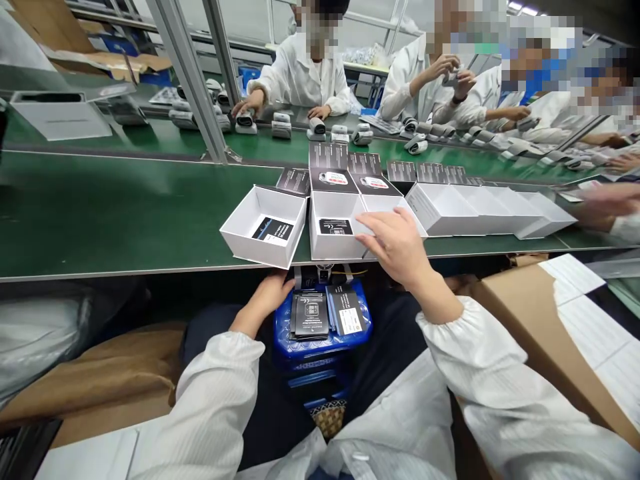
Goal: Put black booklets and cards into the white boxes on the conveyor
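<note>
My right hand (397, 245) rests with fingers spread flat on the rim of an open white box (334, 250) at the near edge of the green conveyor belt (100, 213); it holds nothing. That box has a black card (335, 227) lying inside. My left hand (265, 300) is below the belt edge, beside a blue tray (323, 343) on my lap that holds stacks of black leaflets (311, 315). Its fingers curl toward the tray; whether they hold anything is hidden. Another open white box (247, 233) with a black card stands to the left.
A row of open white boxes (480, 208) and black lids (365, 163) runs rightward along the belt. Several people in white coats work across the belt among small white devices (316, 127). A cardboard carton (550, 333) stands at my right, brown bags at my left.
</note>
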Action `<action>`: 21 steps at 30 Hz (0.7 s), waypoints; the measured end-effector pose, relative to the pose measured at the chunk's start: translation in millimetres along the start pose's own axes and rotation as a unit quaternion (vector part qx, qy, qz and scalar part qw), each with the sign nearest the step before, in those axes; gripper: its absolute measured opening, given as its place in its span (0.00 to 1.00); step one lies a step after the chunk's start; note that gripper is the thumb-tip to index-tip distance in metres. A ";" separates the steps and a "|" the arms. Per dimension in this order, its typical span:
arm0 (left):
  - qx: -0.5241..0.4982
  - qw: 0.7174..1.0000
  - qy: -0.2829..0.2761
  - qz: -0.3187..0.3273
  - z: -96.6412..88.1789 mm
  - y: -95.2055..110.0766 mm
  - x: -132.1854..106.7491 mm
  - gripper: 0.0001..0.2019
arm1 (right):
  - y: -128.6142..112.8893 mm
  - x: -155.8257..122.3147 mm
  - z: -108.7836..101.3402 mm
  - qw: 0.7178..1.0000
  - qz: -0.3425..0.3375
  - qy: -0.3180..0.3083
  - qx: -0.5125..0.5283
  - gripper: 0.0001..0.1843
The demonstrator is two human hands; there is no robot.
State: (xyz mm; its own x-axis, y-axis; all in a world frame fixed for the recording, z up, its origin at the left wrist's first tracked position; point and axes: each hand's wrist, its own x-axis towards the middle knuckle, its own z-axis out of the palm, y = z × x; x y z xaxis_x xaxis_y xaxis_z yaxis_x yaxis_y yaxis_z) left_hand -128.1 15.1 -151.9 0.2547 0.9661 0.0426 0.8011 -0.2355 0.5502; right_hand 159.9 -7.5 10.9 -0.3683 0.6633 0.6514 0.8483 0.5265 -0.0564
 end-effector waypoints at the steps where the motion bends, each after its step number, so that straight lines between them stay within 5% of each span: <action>1: -0.006 1.000 -0.008 0.004 4.0 -0.1 -0.9 0.21 | 6.1 -5.1 2.3 1.000 0.019 0.001 -0.005 0.17; 6: -0.014 1.000 -0.022 -0.007 12.5 -1.3 -13.3 0.22 | 16.8 -35.0 0.8 0.998 0.059 -0.020 -0.012 0.20; 10: -0.018 0.999 -0.040 -0.007 11.2 -4.6 -0.4 0.29 | -1.6 -60.3 0.0 0.993 0.046 0.099 0.044 0.12; 12: -0.023 0.998 -0.065 -0.003 11.4 -5.8 12.1 0.31 | -8.9 -78.9 8.2 0.987 0.037 0.102 0.118 0.09; 17: -0.046 0.987 -0.152 -0.009 12.3 -11.7 40.6 0.29 | 8.5 -114.2 60.1 0.977 0.086 -0.134 0.142 0.13; 21: -0.068 0.980 -0.187 -0.005 9.3 -19.1 50.9 0.33 | 32.6 -104.2 102.4 0.944 0.145 -0.275 0.112 0.31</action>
State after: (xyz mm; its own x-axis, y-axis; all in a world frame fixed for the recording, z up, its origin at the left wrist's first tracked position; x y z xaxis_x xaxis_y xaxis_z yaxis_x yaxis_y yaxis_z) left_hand -125.5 67.8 -168.0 0.4487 0.8556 -0.2580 0.7316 -0.1858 0.6559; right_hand 187.0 -5.0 -136.2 -0.3269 0.9401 0.0965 0.8651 0.3387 -0.3700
